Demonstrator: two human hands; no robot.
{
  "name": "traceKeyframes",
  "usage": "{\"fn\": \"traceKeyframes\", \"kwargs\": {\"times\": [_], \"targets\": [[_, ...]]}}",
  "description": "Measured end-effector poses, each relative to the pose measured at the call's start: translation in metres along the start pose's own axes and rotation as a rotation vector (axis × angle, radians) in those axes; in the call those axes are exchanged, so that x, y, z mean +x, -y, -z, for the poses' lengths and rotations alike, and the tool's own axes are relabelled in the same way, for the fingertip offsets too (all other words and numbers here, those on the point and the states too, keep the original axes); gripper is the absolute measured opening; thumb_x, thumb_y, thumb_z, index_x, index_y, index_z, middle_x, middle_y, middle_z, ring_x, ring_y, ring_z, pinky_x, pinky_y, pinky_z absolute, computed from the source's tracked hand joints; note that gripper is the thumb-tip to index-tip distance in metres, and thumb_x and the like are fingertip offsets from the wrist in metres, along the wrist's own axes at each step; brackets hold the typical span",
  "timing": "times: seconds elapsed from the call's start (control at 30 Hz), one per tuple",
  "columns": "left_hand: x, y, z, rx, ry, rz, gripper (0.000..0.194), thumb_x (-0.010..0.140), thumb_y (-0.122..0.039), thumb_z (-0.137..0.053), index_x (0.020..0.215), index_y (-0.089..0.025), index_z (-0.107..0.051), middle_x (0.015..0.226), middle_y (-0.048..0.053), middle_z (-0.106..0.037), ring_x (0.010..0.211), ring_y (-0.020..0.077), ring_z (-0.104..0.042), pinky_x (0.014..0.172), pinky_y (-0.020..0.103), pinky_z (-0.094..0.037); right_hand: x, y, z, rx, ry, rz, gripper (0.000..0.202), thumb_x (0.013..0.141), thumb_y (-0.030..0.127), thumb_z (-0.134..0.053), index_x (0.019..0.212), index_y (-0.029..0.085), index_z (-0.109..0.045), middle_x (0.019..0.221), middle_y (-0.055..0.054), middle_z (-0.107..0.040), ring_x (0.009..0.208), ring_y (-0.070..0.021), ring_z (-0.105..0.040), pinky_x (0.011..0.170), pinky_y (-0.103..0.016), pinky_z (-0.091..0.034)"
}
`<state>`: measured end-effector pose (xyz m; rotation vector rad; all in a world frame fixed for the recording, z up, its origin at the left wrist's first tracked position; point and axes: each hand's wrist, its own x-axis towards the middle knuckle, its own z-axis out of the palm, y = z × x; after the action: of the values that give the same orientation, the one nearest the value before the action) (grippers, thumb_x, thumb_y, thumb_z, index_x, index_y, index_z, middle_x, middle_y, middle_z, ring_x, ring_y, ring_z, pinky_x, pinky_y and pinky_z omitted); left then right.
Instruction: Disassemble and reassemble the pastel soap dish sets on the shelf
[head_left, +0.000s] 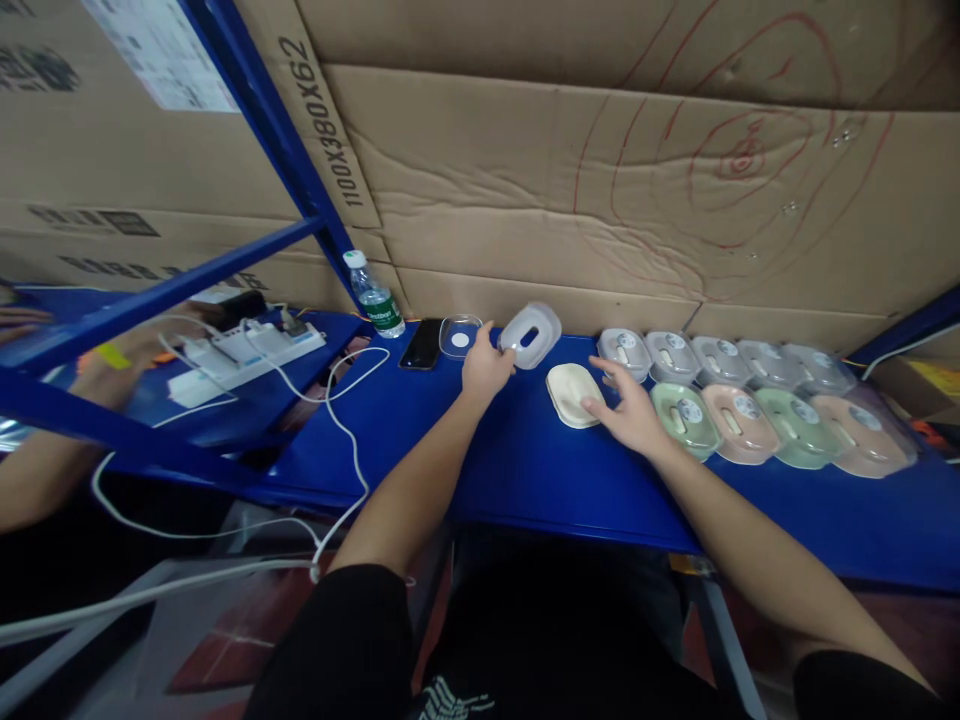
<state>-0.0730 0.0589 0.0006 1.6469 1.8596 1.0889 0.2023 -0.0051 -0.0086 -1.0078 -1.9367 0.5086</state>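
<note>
My left hand [487, 366] pinches the left edge of a pale grey, rounded lid [547, 335] with an oval slot in its middle. The lid is tilted above the blue table. Right of it, a cream rounded piece [570, 394] lies on the tabletop. My right hand [631, 408] is beside this piece with fingers spread, its thumb at the right edge; whether it presses there I cannot tell. Behind my left hand sits a clear, shallow rounded cover [454, 337] with a white round spot.
Two rows of lidded boxes stand on the right, grey ones [671, 357] behind green and pink ones [739, 424]. At the left are a phone [421, 345], a water bottle [380, 305], white cables and a power strip [247, 360]. Another person's arm [82, 420] works beyond the blue frame.
</note>
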Motion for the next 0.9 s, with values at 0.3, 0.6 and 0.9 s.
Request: {"fn": "traceKeyframes", "kwargs": {"times": [0.3, 0.6, 0.9], "targets": [[0.01, 0.015, 0.006, 0.08, 0.076, 0.102, 0.083, 0.095, -0.031, -0.058, 0.167, -0.011, -0.021, 0.077, 0.003, -0.079, 0.086, 0.0274, -0.078, 0.088, 0.038, -0.055, -0.006, -0.009, -0.009, -0.331, 0.358, 0.155, 0.053, 0.092, 0.048, -0.075, 0.139, 0.027, -0.065, 0.15, -0.014, -0.061, 0.146, -0.0374, -0.05, 0.12, -0.064, -0.041], [0.004, 0.01, 0.013, 0.387, -0.099, -0.207, 0.052, 0.094, -0.058, -0.063, 0.131, -0.023, -0.072, 0.136, 0.016, -0.068, 0.133, 0.0377, -0.057, 0.114, 0.051, -0.04, -0.006, -0.011, -0.006, -0.393, 0.418, 0.167, 0.055, 0.086, 0.022, -0.069, 0.141, 0.021, -0.065, 0.153, -0.016, -0.058, 0.145, -0.0366, -0.051, 0.118, -0.06, -0.043], [0.008, 0.023, -0.001, 0.457, 0.109, -0.198, 0.059, 0.093, -0.069, -0.059, 0.129, -0.026, -0.073, 0.141, 0.015, -0.064, 0.134, 0.0382, -0.055, 0.116, 0.057, -0.035, -0.003, -0.015, -0.007, -0.381, 0.362, 0.131, 0.04, 0.093, 0.022, -0.065, 0.133, 0.023, -0.07, 0.149, -0.015, -0.061, 0.138, -0.0338, -0.059, 0.115, -0.058, -0.048]]}}
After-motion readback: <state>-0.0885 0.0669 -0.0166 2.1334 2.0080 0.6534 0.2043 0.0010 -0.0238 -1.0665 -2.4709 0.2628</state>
